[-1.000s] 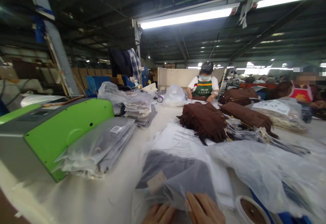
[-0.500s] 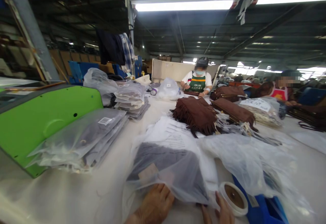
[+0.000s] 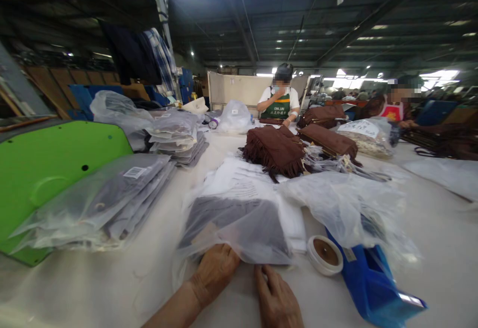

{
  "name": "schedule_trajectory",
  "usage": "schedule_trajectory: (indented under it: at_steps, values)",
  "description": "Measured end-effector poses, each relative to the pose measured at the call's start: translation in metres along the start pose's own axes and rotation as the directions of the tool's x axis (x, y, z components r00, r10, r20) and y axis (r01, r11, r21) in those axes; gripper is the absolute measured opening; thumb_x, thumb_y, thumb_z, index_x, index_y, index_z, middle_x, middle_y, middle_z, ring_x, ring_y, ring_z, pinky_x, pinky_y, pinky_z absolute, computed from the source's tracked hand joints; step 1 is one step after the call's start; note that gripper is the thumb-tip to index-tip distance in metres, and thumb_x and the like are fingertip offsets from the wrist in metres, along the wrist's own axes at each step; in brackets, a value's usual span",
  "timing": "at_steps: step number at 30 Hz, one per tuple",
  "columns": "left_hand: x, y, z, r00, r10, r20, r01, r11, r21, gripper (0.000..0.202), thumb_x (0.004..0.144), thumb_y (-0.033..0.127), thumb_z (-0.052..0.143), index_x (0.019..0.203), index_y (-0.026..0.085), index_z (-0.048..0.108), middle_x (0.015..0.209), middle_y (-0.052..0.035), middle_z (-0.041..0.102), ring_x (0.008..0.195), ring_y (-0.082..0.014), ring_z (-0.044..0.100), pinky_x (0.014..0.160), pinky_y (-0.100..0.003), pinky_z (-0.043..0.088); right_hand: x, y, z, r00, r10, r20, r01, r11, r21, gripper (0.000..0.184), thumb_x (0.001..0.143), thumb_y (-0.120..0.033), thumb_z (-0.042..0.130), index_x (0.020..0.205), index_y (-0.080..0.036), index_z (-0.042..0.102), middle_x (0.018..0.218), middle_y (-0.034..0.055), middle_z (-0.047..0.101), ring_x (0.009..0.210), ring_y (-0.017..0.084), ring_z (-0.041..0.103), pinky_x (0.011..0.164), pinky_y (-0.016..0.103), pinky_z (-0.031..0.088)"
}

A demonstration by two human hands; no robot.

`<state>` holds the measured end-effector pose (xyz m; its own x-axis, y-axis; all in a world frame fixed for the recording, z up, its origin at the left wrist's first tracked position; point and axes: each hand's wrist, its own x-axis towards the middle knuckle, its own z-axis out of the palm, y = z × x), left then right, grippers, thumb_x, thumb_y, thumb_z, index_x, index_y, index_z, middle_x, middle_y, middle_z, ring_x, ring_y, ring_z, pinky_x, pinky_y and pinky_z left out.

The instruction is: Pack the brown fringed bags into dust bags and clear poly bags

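A frosted plastic bag (image 3: 257, 231) with a dark grey cloth-like item inside lies flat in front of me. Through the film a tan tag (image 3: 204, 232) shows near its left side. My left hand (image 3: 218, 268) is closed at the bag's near edge, its fingers curled on the film. Close by on the right, my right hand (image 3: 278, 295) has its fingers drawn together at the same edge; its fingertips are partly hidden. Beneath and beyond the bag spreads a stack of white printed bags (image 3: 242, 177).
A blue tape dispenser (image 3: 369, 288) and a tape roll (image 3: 324, 255) sit at right beside loose plastic film (image 3: 347, 203). Packed bags (image 3: 100, 193) lean by a green machine (image 3: 63, 168) at left. Brown fringed bags (image 3: 274, 151) lie ahead; a co-worker (image 3: 280, 99) sits beyond.
My view has shifted, so the table's things appear farther left and higher. My right hand has moved left along the bag's edge, nearer my left hand. The co-worker's hand has risen to the face.
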<state>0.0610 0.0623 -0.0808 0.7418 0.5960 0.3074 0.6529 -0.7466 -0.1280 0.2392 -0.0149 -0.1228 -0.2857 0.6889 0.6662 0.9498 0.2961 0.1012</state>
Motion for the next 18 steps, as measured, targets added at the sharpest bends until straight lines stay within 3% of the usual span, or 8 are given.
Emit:
schedule_trajectory:
  at_steps: [4, 9, 12, 18]
  values:
    - [0.003, -0.002, -0.001, 1.000, 0.004, 0.012, -0.004, 1.000, 0.009, 0.027, 0.082, 0.004, 0.039, 0.099, 0.016, 0.056, 0.085, -0.0029, 0.064, 0.073, -0.0159, 0.060, 0.069, -0.028, 0.050, 0.014, 0.002, 0.001, 0.992, -0.126, -0.031, 0.127, 0.992, 0.017, 0.044, 0.069, 0.003, 0.033, 0.105, -0.007, 0.057, 0.092, 0.0144, 0.066, 0.071, 0.018, 0.060, 0.056, 0.025, 0.049]
    - [0.009, -0.007, 0.001, 1.000, -0.024, 0.006, 0.024, 0.999, 0.034, 0.024, 0.082, 0.003, 0.039, 0.092, 0.013, 0.058, 0.082, -0.0053, 0.065, 0.071, -0.0175, 0.062, 0.065, -0.029, 0.051, 0.034, 0.002, 0.007, 0.993, -0.112, -0.025, 0.114, 0.991, 0.070, 0.034, 0.069, 0.005, 0.033, 0.084, -0.011, 0.059, 0.069, 0.0079, 0.061, 0.056, 0.016, 0.055, 0.046, 0.025, 0.043]
    - [0.011, -0.009, -0.001, 1.000, -0.002, -0.008, 0.003, 0.999, 0.037, 0.026, 0.083, 0.003, 0.035, 0.092, 0.013, 0.058, 0.082, -0.0051, 0.066, 0.072, -0.0169, 0.062, 0.068, -0.028, 0.051, 0.039, 0.005, 0.010, 0.994, -0.108, -0.018, 0.109, 0.989, 0.104, 0.031, 0.069, 0.004, 0.032, 0.076, -0.015, 0.055, 0.066, 0.0061, 0.058, 0.054, 0.016, 0.053, 0.045, 0.025, 0.041]
    - [0.005, -0.006, 0.000, 0.992, 0.118, -0.046, -0.115, 0.991, 0.072, 0.033, 0.085, 0.006, 0.038, 0.111, 0.017, 0.054, 0.104, -0.0037, 0.066, 0.092, -0.0136, 0.061, 0.080, -0.023, 0.048, 0.028, -0.001, 0.016, 0.988, -0.141, -0.055, 0.149, 0.973, 0.178, 0.031, 0.070, 0.002, 0.028, 0.073, -0.020, 0.050, 0.063, 0.0037, 0.056, 0.052, 0.016, 0.052, 0.047, 0.025, 0.041]
